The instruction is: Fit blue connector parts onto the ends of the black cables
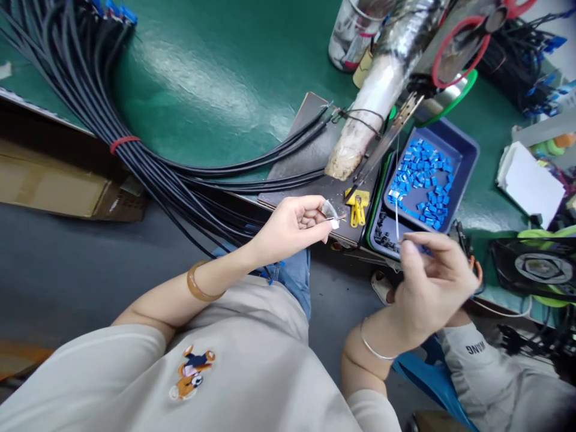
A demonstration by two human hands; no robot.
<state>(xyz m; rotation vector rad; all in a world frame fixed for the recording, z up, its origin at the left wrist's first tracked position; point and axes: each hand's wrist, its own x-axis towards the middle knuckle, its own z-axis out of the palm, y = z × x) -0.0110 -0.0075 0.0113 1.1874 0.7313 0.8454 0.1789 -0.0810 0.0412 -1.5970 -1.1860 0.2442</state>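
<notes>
My left hand [301,223] is closed around the end of a cable, whose thin coloured wires [341,218] stick out past the thumb beside a small white piece. My right hand [432,276] is raised at the right, thumb and forefinger pinched on a thin pale strand [396,219] that runs upward. Beyond it lies a blue tray [470,150] of small blue connectors [423,174], overlapping a tray with small black parts [384,237]. Yellow clips [357,207] lie on the dark board [288,171] between my hands.
A thick bundle of black cables [135,156], tied with a red band, crosses the left side. A wrapped tube [364,114] and red-handled scissors [459,51] overhang the board. A black fan [535,267] stands right. Another person's sleeve [477,354] is at lower right.
</notes>
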